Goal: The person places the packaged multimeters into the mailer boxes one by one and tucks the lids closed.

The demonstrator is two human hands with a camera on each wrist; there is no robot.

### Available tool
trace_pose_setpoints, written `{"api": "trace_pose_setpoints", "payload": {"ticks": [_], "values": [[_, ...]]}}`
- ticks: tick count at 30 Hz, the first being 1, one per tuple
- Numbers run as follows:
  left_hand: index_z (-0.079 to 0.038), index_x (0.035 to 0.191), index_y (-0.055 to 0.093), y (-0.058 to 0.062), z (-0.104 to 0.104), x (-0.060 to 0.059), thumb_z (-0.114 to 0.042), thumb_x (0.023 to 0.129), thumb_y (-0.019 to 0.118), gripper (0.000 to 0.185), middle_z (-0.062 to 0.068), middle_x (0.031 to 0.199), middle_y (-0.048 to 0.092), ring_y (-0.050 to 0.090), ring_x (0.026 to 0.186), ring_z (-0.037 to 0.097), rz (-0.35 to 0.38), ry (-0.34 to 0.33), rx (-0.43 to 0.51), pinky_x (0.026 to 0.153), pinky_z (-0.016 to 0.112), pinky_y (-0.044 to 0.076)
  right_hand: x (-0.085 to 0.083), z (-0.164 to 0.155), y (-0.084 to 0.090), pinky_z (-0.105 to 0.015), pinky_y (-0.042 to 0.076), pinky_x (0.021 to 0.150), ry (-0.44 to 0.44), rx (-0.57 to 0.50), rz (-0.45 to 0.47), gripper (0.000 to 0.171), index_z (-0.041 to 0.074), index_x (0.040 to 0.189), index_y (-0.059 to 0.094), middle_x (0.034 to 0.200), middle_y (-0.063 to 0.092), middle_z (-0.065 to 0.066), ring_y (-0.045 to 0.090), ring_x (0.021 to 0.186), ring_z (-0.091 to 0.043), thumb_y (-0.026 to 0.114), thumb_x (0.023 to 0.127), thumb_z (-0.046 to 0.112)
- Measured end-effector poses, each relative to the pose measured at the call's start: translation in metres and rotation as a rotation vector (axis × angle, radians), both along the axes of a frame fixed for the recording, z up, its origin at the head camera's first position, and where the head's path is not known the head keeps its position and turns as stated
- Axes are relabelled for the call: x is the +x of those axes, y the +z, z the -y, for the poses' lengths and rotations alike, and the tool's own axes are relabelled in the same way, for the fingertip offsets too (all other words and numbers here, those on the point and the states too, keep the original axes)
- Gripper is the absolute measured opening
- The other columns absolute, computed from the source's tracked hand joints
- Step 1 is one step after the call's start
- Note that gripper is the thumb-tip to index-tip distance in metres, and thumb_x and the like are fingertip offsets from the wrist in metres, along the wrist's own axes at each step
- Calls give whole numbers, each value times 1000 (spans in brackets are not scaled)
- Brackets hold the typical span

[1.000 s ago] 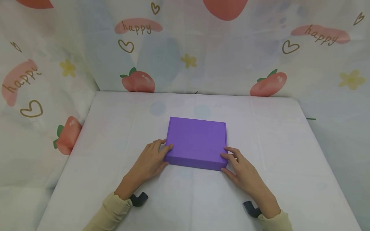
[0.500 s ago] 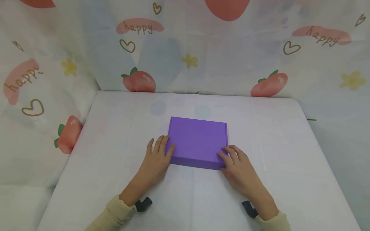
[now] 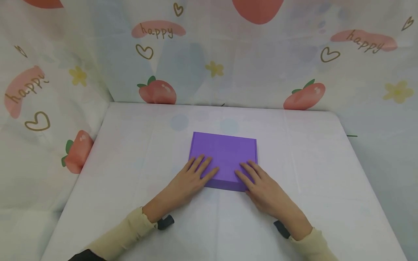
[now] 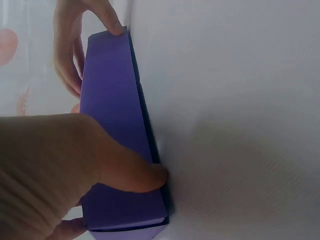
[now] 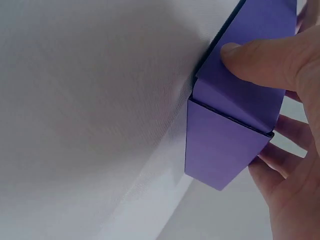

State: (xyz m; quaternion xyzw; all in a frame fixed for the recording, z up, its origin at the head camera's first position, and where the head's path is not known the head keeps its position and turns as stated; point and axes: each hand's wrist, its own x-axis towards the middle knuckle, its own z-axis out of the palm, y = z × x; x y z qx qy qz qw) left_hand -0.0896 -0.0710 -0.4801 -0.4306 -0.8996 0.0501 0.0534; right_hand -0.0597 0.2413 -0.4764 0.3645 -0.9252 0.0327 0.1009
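A closed purple cardboard box [image 3: 225, 154] lies flat near the middle of the white table. My left hand [image 3: 187, 185] holds its front left part, fingers spread over the lid. In the left wrist view that thumb [image 4: 132, 172] lies across the front panel, its tip at the lower edge. At the front right corner my right hand [image 3: 267, 192] also holds the box, fingertips on the lid. The right wrist view shows its thumb [image 5: 260, 62] against the front face, close to the lower edge. The inside of the box is hidden.
The white tabletop [image 3: 137, 145] extends around the box on all sides. A patterned cloth backdrop [image 3: 245, 54] rises behind the table and along the left. Dark wrist devices [image 3: 165, 222] show below the cream sleeves [image 3: 130, 226].
My left hand has moved right from the box's left side onto its lid and front. The right hand's fingers have shifted left over the lid. The box has barely moved.
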Motion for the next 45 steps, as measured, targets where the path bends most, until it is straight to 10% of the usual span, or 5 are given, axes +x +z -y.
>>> {"api": "trace_pose_setpoints", "payload": {"ticks": [11,26,35,45], "values": [[-25,165,31,12,12,-13,-3,83,80,99,15,169,33,36,154,39,30,-99,19,118,52,43,-7,-1,6,-53,49,112,50,60,-6,76,6,147,55,152,52,-23,47,143,-45,89,80,19],[-32,162,38,-3,20,-26,1,85,76,92,9,167,38,41,150,34,90,-136,183,102,48,50,-13,-6,-3,-56,51,108,84,-12,-17,71,9,145,58,149,54,-21,51,139,-44,89,81,13],[-27,157,47,-14,41,-36,-25,84,89,84,14,168,35,32,155,39,182,-16,338,120,53,41,-16,-17,-15,-55,46,110,44,-171,40,81,16,148,57,153,51,-16,45,142,-41,92,76,14],[-18,169,10,-25,53,-44,-18,84,89,116,16,177,4,17,163,37,650,171,587,127,54,29,-10,-30,-21,-30,17,130,-204,-358,299,117,-2,164,18,168,23,-29,30,151,-48,93,78,21]]}}
